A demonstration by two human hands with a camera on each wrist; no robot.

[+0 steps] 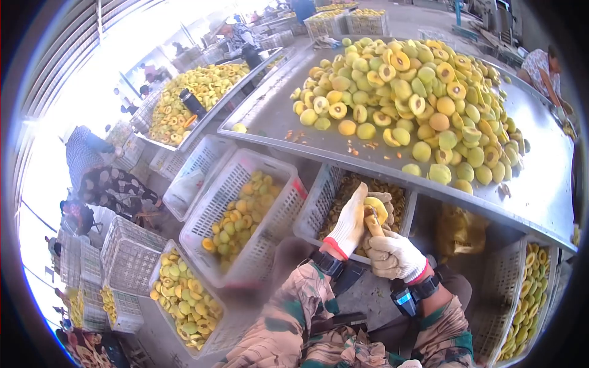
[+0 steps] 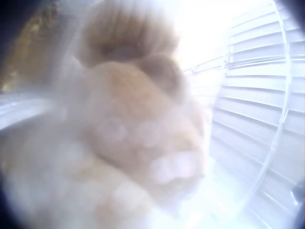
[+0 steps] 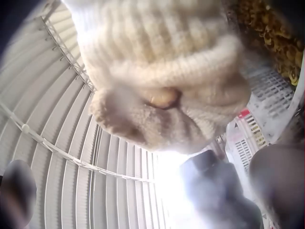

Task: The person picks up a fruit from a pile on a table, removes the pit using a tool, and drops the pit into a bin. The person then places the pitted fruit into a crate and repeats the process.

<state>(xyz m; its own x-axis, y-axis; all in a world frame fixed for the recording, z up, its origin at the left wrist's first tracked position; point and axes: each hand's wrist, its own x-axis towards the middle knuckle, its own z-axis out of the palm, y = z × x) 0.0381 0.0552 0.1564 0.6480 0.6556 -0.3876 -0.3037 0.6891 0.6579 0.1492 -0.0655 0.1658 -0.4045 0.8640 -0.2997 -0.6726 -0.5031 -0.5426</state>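
Note:
Both hands wear off-white knit gloves and meet above a crate of dark cut pieces [image 1: 349, 194]. My left hand [image 1: 348, 226] grips a yellow fruit [image 1: 380, 207], its fingers wrapped round the far side. Curled round a light wooden handle [image 1: 373, 228] is my right hand [image 1: 396, 256]; the handle's upper end touches the fruit, and any blade is hidden. In the right wrist view, the rounded handle end [image 3: 163, 98] pokes out of the right glove [image 3: 167, 57]. Blurred glove fabric [image 2: 138, 109] fills most of the left wrist view.
A metal table [image 1: 270, 118] ahead carries a large heap of whole and halved fruit [image 1: 423, 92]. Crates of fruit stand left [image 1: 236, 214], lower left [image 1: 184, 300] and right [image 1: 529, 294]. A yellow bag [image 1: 460, 230] lies under the table. Several people work farther off.

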